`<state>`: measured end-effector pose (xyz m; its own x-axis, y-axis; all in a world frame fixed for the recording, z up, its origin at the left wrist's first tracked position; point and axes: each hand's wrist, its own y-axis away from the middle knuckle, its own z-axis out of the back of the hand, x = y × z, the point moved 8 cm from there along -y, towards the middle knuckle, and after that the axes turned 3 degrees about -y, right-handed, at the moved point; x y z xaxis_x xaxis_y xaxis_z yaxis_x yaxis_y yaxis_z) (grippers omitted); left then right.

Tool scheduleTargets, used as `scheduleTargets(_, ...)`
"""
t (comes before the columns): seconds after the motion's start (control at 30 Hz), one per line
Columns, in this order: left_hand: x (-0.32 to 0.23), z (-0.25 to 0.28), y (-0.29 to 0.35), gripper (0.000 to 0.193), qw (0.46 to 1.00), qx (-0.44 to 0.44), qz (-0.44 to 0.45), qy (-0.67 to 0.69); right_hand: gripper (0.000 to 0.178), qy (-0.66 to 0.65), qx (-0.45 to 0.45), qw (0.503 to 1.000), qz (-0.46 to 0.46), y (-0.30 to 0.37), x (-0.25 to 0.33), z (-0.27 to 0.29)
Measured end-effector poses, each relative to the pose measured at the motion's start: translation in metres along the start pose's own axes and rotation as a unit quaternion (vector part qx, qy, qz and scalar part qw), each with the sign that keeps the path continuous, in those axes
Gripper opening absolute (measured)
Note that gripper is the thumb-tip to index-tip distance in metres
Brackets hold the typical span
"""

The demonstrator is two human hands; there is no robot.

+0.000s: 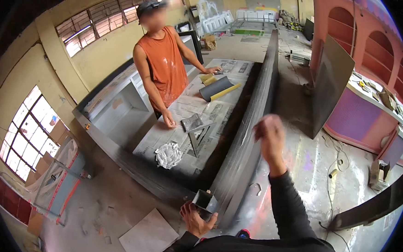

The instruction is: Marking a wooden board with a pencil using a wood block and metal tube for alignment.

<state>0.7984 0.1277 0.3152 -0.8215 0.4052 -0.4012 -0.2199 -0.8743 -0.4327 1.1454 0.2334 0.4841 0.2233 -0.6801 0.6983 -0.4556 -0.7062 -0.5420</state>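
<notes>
My left hand (197, 222) is at the near corner of a dark, plastic-wrapped counter ledge (240, 156). Its fingers and thumb are wrapped about the near side of a small, square, open-topped dark container (204, 200); what the container holds cannot be made out. Raised over the ledge's right side, my right hand (270, 138) is blurred by motion, so its fingers do not show clearly. Beyond the ledge, a newspaper-covered worktop (174, 139) bears a crumpled whitish plastic bundle (168, 155), a metal square (195, 142), a dark grey pad (192, 122) and curled sandpaper sheets (217, 89).
Across the worktop stands a person in an orange sleeveless top (166, 63), one hand on the newspaper. A grey panel (333, 85) leans against a pink and purple counter (358, 116) at right. Cables (341, 156) lie on the floor; a pale board (148, 238) lies front left.
</notes>
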Motion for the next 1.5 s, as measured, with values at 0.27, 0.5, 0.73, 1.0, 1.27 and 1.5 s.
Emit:
scheduleTargets(0.27,-0.006,0.007,0.002,0.087,0.999,-0.036,-0.008,-0.012,0.027,0.178,0.078,0.946,-0.261,0.142,-0.138,-0.037)
scheduleTargets(0.5,-0.006,0.01,-0.001,0.084,1.0,-0.028,0.003,-0.008,0.023,0.288,0.11,0.93,-0.198,0.153,-0.143,-0.037)
scheduleTargets(0.73,0.006,-0.004,0.006,0.082,1.0,-0.008,-0.001,-0.01,0.021,0.32,0.119,0.922,-0.181,0.155,-0.128,-0.042)
scheduleTargets(1.0,-0.001,0.0,0.007,0.079,0.999,-0.01,-0.021,-0.024,0.021,0.32,0.119,0.923,-0.178,0.155,-0.124,-0.043)
scheduleTargets(1.27,-0.003,0.001,0.006,0.074,0.999,-0.029,-0.03,-0.019,0.021,0.325,0.125,0.924,-0.158,0.156,-0.121,-0.043)
scheduleTargets(1.5,-0.01,0.007,0.003,0.069,0.998,-0.04,-0.031,-0.026,0.022,0.324,0.123,0.919,-0.186,0.156,-0.122,-0.044)
